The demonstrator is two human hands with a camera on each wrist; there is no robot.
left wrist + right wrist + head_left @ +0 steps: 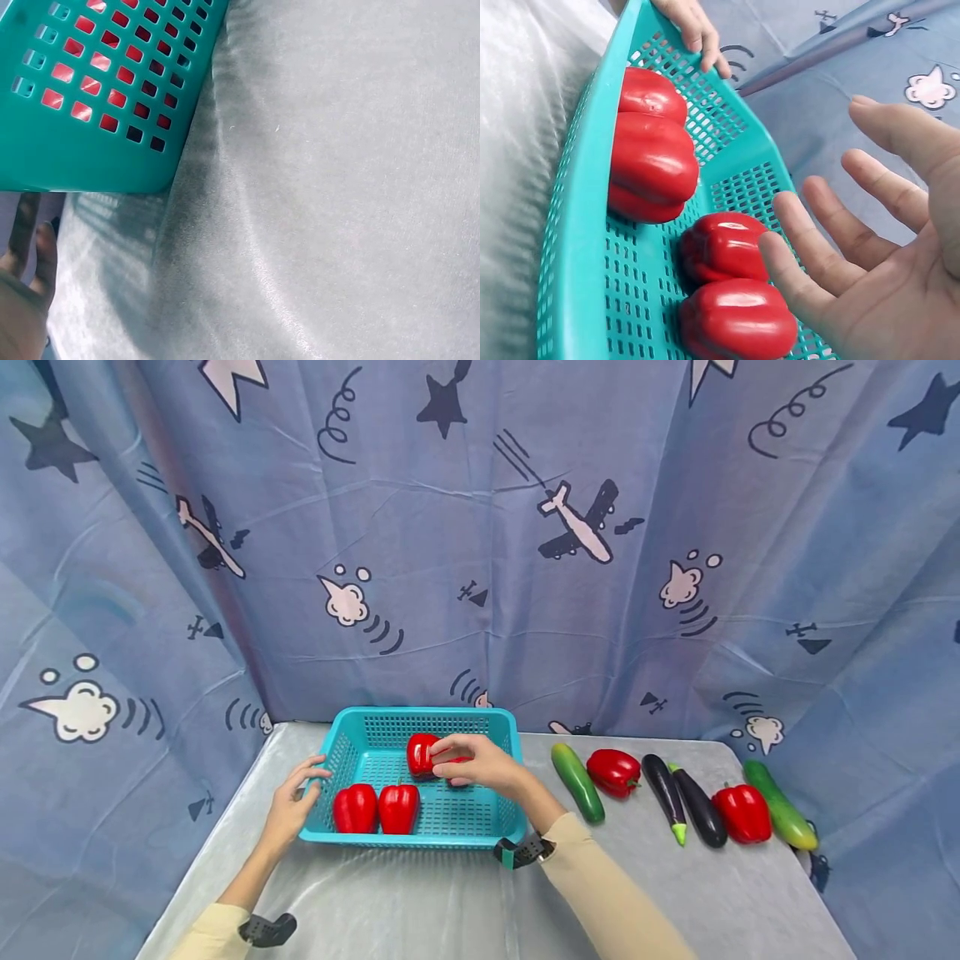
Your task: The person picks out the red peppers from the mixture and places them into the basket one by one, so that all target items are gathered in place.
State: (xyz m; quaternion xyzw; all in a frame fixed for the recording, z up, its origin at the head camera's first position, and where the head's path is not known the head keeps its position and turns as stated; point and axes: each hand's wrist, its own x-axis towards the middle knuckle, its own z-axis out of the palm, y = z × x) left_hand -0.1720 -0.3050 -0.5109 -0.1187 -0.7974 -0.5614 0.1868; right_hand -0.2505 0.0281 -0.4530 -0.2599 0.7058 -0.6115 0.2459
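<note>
Your right hand hangs over the back of the blue-green basket, fingers spread apart and clamped on nothing; whether a fingertip brushes a pepper, you cannot tell. Your left hand is at the basket's left rim, its fingers loosely extended over the edge rather than wrapped around it.

The red peppers should feel light and fairly firm, with glossy skin that may slip under your fingertips. Take each around its broad middle, thumb opposite fingers, and squeeze gently. The basket looks like thin, springy plastic; its rolled rim is probably the best hold.

Four peppers lie inside: a left pepper and its neighbor at the front left, plus a glossy pepper and another pepper beneath your right hand. Outside, to the right, two more peppers, two cucumbers and two eggplants rest on the table.
</note>
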